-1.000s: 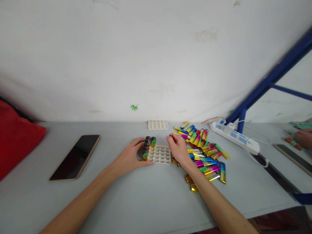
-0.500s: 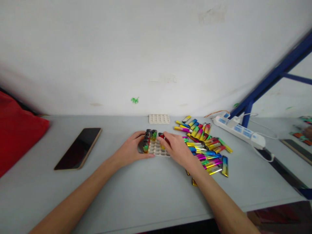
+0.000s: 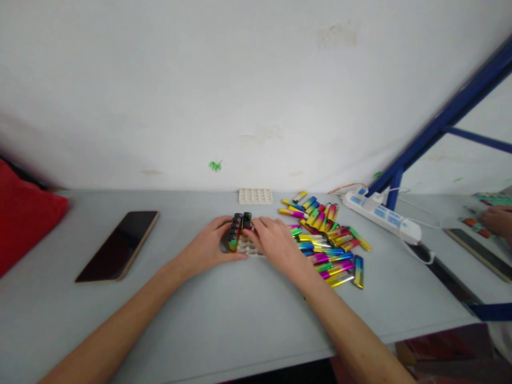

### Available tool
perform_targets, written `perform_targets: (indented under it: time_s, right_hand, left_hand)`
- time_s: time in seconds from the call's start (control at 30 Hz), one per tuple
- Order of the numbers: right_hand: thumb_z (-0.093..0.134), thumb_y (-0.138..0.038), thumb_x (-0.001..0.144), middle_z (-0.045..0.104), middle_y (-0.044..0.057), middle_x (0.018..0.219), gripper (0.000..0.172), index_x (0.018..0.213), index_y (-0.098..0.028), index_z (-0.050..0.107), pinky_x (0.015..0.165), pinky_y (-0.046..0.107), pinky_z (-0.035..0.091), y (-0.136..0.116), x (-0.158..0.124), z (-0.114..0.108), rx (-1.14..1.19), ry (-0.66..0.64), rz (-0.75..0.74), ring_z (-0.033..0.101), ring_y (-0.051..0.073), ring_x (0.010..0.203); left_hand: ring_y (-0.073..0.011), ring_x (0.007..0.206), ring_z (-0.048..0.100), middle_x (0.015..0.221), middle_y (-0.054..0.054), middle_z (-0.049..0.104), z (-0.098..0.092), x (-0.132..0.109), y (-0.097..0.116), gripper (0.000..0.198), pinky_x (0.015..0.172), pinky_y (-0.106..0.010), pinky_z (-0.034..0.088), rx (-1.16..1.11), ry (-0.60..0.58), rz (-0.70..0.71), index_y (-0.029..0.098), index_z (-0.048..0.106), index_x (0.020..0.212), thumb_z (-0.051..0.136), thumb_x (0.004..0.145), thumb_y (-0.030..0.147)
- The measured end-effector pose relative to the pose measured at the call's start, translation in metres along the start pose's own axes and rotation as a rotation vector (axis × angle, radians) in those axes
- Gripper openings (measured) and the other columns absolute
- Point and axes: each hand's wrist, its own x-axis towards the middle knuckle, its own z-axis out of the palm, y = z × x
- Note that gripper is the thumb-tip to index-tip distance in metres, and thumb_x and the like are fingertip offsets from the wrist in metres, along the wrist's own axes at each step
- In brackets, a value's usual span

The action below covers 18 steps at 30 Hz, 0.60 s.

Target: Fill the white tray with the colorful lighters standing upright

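A small white tray [image 3: 245,246] with round holes lies on the grey table, with several colourful lighters [image 3: 237,229] standing upright in its left side. My left hand [image 3: 208,248] curls around the tray's left edge and touches those standing lighters. My right hand [image 3: 276,244] lies over the tray's right part, fingers pinched on a red lighter at the tray's far row. A loose pile of shiny multicoloured lighters [image 3: 328,242] lies just to the right of my right hand.
A second white tray [image 3: 255,196] lies near the wall. A dark phone [image 3: 119,244] lies to the left, with red cloth [image 3: 24,221] beyond it. A white power strip [image 3: 380,216] and blue frame [image 3: 432,133] stand at the right, where another person's hand [image 3: 496,220] works.
My right hand moved left from the lighter pile to the tray, carrying a red lighter over the holes. My left hand stayed on the tray's left edge.
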Motion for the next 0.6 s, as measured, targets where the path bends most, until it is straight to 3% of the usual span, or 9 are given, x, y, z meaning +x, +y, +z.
perform_targets:
  time_s: [0.13,0.3,0.47,0.6]
  right_hand:
    - [0.057,-0.039,0.129,0.089,0.02,0.125,0.034,0.139,-0.018,0.081,0.104,0.041,0.054,-0.016,0.001,-0.013,-0.087,-0.064,0.081,0.086,0.031,0.118]
    - [0.06,-0.038,0.128,0.091,0.016,0.121,0.034,0.123,-0.017,0.087,0.1,0.039,0.051,-0.014,0.0,-0.014,-0.036,-0.136,0.05,0.086,0.03,0.114]
    - [0.072,-0.034,0.123,0.089,0.012,0.107,0.026,0.112,-0.017,0.087,0.091,0.035,0.052,0.03,-0.007,-0.014,0.113,0.021,-0.006,0.083,0.025,0.101]
    - [0.081,-0.027,0.116,0.088,0.011,0.11,0.011,0.112,-0.019,0.088,0.099,0.037,0.057,0.086,-0.02,-0.022,0.209,0.177,0.024,0.082,0.027,0.105]
  left_hand:
    - [-0.0433,0.146,0.077,0.159,-0.016,0.078,-0.001,0.0,-0.003,0.077,0.134,-0.062,0.061,0.026,0.0,-0.003,0.025,0.083,0.143,0.102,0.082,0.068]
    - [-0.0444,0.145,0.078,0.156,-0.017,0.08,-0.001,0.0,-0.006,0.076,0.133,-0.064,0.062,0.067,-0.003,0.001,0.024,0.083,0.142,0.102,0.083,0.067]
    - [-0.0445,0.144,0.078,0.155,-0.016,0.08,-0.002,0.0,-0.003,0.075,0.134,-0.063,0.061,0.09,-0.007,-0.025,0.026,0.084,0.141,0.099,0.084,0.071]
    - [-0.0453,0.145,0.077,0.158,-0.016,0.078,-0.002,0.001,-0.002,0.076,0.135,-0.063,0.061,0.062,-0.009,-0.044,0.027,0.085,0.141,0.098,0.083,0.073]
